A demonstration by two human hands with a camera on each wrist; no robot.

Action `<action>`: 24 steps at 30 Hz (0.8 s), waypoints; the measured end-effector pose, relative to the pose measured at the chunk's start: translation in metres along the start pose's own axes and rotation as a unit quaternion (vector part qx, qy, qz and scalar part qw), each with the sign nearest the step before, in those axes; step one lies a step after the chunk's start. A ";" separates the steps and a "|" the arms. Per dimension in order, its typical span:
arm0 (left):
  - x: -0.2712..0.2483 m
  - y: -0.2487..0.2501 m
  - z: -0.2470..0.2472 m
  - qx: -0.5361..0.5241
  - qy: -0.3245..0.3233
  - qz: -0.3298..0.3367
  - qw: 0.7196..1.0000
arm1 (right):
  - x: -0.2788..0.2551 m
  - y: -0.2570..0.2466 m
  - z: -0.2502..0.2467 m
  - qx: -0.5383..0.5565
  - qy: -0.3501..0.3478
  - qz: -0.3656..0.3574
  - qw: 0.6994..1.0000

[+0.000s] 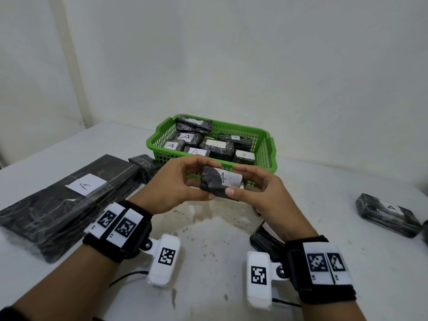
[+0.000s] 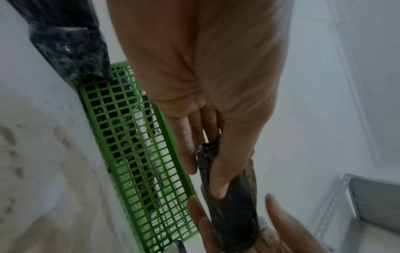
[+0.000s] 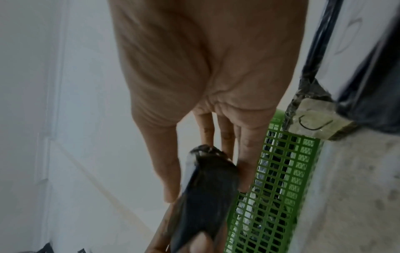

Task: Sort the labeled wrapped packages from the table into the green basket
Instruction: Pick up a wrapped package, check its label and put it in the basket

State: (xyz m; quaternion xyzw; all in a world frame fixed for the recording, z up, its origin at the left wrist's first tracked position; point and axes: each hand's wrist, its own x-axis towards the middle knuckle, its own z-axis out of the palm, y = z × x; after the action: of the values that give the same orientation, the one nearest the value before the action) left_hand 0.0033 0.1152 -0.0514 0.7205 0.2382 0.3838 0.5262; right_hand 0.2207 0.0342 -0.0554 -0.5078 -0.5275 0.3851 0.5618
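Both hands, left (image 1: 178,181) and right (image 1: 259,191), pinch 1 package (image 1: 220,183) by its ends, held above the table (image 1: 324,228) just before the basket (image 1: 266,144). Step: label check. Next, probably: carry forward over the rim, release.

The white table (image 1: 324,228) carries a green basket (image 1: 266,156) just beyond the fingertips, a large flat package labelled A (image 1: 69,200) left of the fingers, a small dark package (image 1: 143,164) beside the basket, and a package labelled A (image 1: 386,214) well right.
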 end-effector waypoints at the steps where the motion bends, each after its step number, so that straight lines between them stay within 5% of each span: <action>1: 0.000 0.000 0.000 0.008 -0.004 0.009 1.000 | 0.000 0.000 0.000 0.006 -0.003 0.021 1.000; 5: -0.002 0.002 0.007 0.041 -0.024 0.041 0.998 | -0.001 -0.004 0.001 0.078 -0.022 0.082 0.993; 12: -0.002 0.004 0.013 0.031 -0.026 0.040 0.998 | -0.001 -0.001 0.013 0.017 0.041 0.006 0.999; 17: -0.001 0.003 0.006 0.029 0.010 0.046 0.998 | 0.000 -0.003 0.004 0.075 0.011 0.074 0.994; 24: -0.001 0.002 0.009 0.039 0.014 0.054 0.998 | 0.000 -0.003 0.008 0.075 0.030 0.066 0.995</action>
State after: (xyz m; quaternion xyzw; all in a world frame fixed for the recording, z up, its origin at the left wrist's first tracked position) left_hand 0.0095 0.1088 -0.0508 0.7469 0.2212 0.4118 0.4729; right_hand 0.2122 0.0345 -0.0528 -0.5089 -0.4456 0.4445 0.5872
